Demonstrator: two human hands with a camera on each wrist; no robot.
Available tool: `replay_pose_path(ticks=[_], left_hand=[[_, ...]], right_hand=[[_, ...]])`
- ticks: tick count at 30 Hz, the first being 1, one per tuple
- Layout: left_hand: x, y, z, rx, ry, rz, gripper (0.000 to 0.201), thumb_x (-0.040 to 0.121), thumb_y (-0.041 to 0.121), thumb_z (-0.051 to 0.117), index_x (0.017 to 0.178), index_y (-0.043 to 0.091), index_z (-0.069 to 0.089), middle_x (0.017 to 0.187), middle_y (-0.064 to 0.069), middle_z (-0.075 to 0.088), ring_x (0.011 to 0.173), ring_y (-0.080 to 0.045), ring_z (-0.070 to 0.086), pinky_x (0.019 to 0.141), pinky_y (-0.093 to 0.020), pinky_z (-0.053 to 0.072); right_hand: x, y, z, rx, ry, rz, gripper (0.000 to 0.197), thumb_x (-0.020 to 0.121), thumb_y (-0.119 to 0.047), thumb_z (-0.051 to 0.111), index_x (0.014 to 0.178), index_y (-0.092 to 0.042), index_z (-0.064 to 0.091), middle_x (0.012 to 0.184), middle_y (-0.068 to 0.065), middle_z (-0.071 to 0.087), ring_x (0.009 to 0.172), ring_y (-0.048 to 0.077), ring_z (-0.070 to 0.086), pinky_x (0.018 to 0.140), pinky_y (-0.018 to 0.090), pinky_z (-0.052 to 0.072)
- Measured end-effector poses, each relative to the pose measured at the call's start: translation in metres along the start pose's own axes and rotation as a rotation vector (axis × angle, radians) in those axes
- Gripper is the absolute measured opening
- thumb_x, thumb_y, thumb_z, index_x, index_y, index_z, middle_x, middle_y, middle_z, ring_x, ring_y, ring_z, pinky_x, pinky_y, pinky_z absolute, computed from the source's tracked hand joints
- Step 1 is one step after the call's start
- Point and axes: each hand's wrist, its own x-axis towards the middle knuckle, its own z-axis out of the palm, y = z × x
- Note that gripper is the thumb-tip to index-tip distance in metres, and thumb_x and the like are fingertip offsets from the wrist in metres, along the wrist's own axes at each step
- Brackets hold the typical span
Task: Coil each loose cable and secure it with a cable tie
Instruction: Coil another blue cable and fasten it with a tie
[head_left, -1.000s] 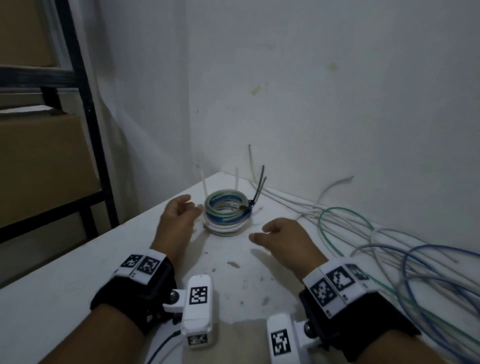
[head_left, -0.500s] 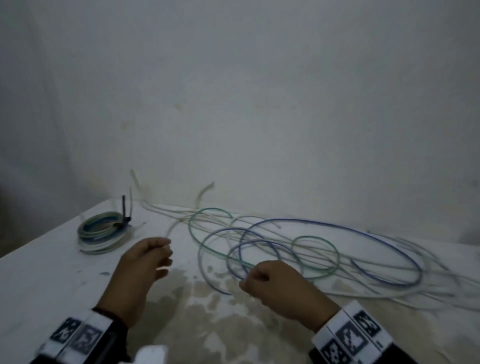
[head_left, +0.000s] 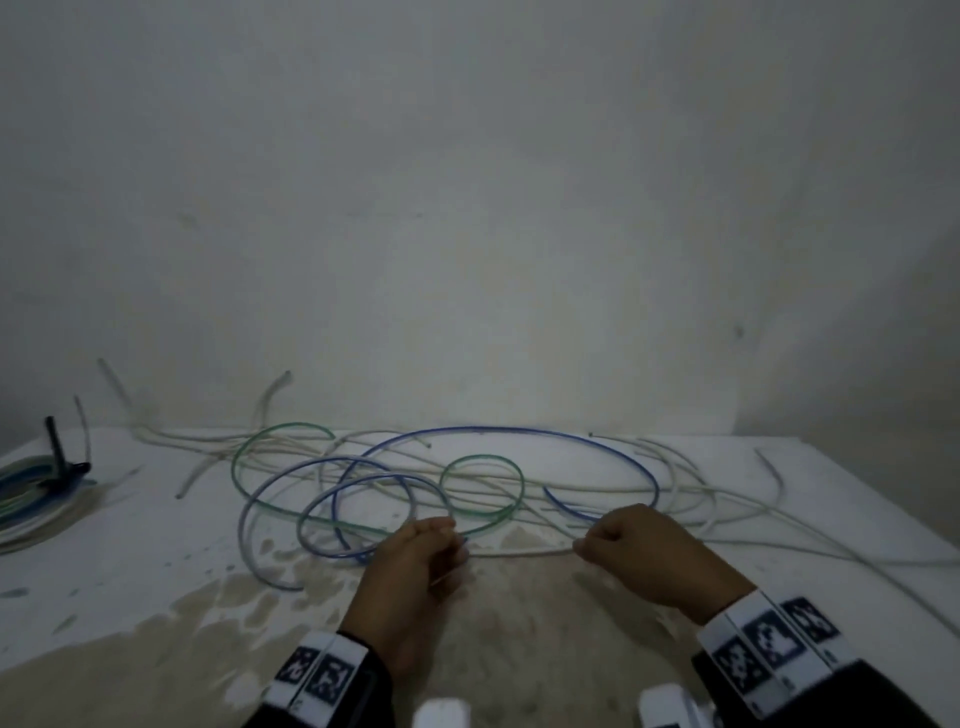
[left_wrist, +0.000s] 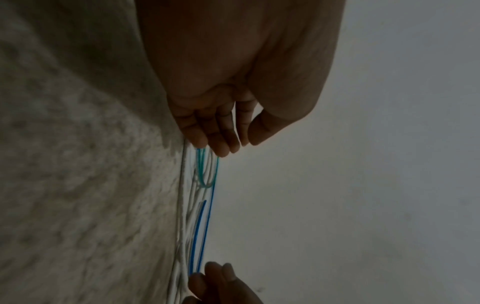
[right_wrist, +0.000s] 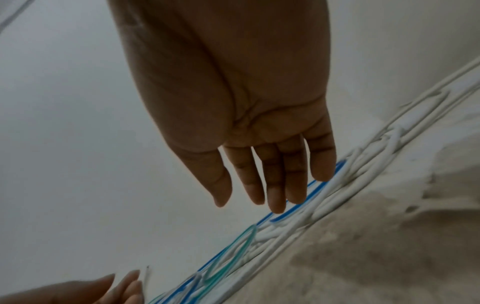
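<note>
Loose blue (head_left: 519, 430), green (head_left: 483, 457) and white cables (head_left: 519, 554) lie tangled across the white table (head_left: 156, 597). My left hand (head_left: 441, 540) sits at the near edge of the tangle. In the left wrist view its thumb and forefinger (left_wrist: 244, 142) pinch a thin white strip (left_wrist: 237, 131) that looks like a cable tie. My right hand (head_left: 592, 543) hovers over the cables to the right. In the right wrist view its fingers (right_wrist: 275, 199) hang relaxed just above the blue and white cables (right_wrist: 311, 197) and hold nothing.
A finished coil (head_left: 31, 499) bound with a black tie (head_left: 57, 452) lies at the far left edge. The wall (head_left: 467, 260) rises right behind the cables. White cables trail off to the right (head_left: 779, 540). The near tabletop is stained brown (head_left: 519, 623).
The view has swung right, so the finished coil now sits at the left edge. Both hands have moved away from the coil to the loose tangle.
</note>
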Motion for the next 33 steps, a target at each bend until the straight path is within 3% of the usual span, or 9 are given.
replay_pose_path(ticks=[6,9,12,15,20,24,27,30,33], left_hand=[[0.010,-0.011,-0.008,-0.138,0.018,-0.048,0.012,0.092,-0.003,0.048,0.090,0.004,0.056,0.076,-0.012,0.060,0.069,-0.022,0.058,0.057,-0.026,0.056],[0.009,-0.010,-0.010,-0.153,-0.003,-0.061,0.010,0.092,-0.003,0.048,0.096,0.003,0.056,0.081,-0.014,0.061,0.074,-0.024,0.059,0.069,-0.033,0.054],[0.010,-0.009,-0.010,-0.141,-0.006,-0.066,0.011,0.093,-0.002,0.048,0.100,0.002,0.055,0.086,-0.015,0.062,0.079,-0.026,0.060,0.070,-0.033,0.056],[0.012,-0.009,-0.012,-0.160,-0.005,-0.078,0.012,0.094,-0.001,0.047,0.103,0.003,0.054,0.091,-0.017,0.062,0.083,-0.027,0.061,0.077,-0.037,0.052],[0.014,-0.011,-0.013,-0.153,-0.018,-0.066,0.019,0.093,-0.002,0.048,0.110,0.004,0.052,0.093,-0.018,0.064,0.084,-0.028,0.062,0.070,-0.034,0.056],[0.013,-0.010,-0.013,-0.153,-0.033,-0.054,0.023,0.092,-0.003,0.050,0.114,0.003,0.050,0.092,-0.018,0.063,0.085,-0.029,0.062,0.076,-0.037,0.054],[0.011,-0.010,-0.014,-0.147,-0.046,-0.047,0.030,0.093,-0.003,0.049,0.122,0.004,0.047,0.093,-0.018,0.063,0.085,-0.028,0.061,0.075,-0.037,0.053],[0.011,-0.010,-0.015,-0.170,-0.043,-0.050,0.041,0.094,-0.003,0.047,0.133,0.006,0.038,0.095,-0.020,0.063,0.085,-0.029,0.062,0.072,-0.037,0.051],[0.012,-0.010,-0.015,-0.199,-0.043,-0.059,0.042,0.094,-0.005,0.045,0.134,0.006,0.035,0.095,-0.022,0.062,0.086,-0.031,0.061,0.073,-0.039,0.051]], right_hand=[[0.030,0.015,-0.002,-0.071,-0.017,0.090,0.045,0.092,-0.028,0.056,0.053,-0.012,0.042,0.051,0.005,0.039,0.049,0.016,0.042,0.051,0.025,0.033],[0.050,0.013,0.002,-0.229,-0.048,0.153,0.034,0.094,-0.029,0.051,0.092,0.000,0.066,0.096,0.014,0.064,0.095,0.026,0.061,0.076,0.032,0.047],[0.068,0.023,0.009,-0.277,-0.070,0.226,0.037,0.093,-0.025,0.051,0.059,-0.010,0.046,0.068,0.004,0.049,0.069,0.020,0.056,0.054,0.026,0.038],[0.079,0.028,0.011,-0.325,-0.055,0.270,0.039,0.090,-0.017,0.053,0.053,-0.012,0.039,0.056,0.001,0.042,0.053,0.014,0.043,0.050,0.025,0.034],[0.084,0.031,0.012,-0.385,-0.039,0.313,0.026,0.087,-0.007,0.046,0.062,-0.010,0.052,0.070,0.004,0.056,0.068,0.018,0.053,0.061,0.023,0.041],[0.081,0.030,0.007,-0.460,-0.065,0.303,0.014,0.083,-0.017,0.054,0.079,-0.019,0.067,0.090,0.000,0.063,0.087,0.021,0.058,0.092,0.039,0.045],[0.078,0.030,0.005,-0.494,-0.103,0.305,0.021,0.086,-0.019,0.053,0.095,-0.016,0.071,0.102,0.000,0.067,0.095,0.021,0.060,0.095,0.041,0.045],[0.069,0.019,-0.006,-0.447,0.092,0.213,0.019,0.095,-0.017,0.042,0.097,-0.014,0.061,0.103,0.006,0.064,0.097,0.026,0.058,0.090,0.039,0.044],[0.051,-0.006,-0.030,-0.053,0.463,-0.017,0.015,0.099,-0.017,0.037,0.091,-0.011,0.048,0.083,0.017,0.063,0.071,0.031,0.058,0.064,0.034,0.043]])
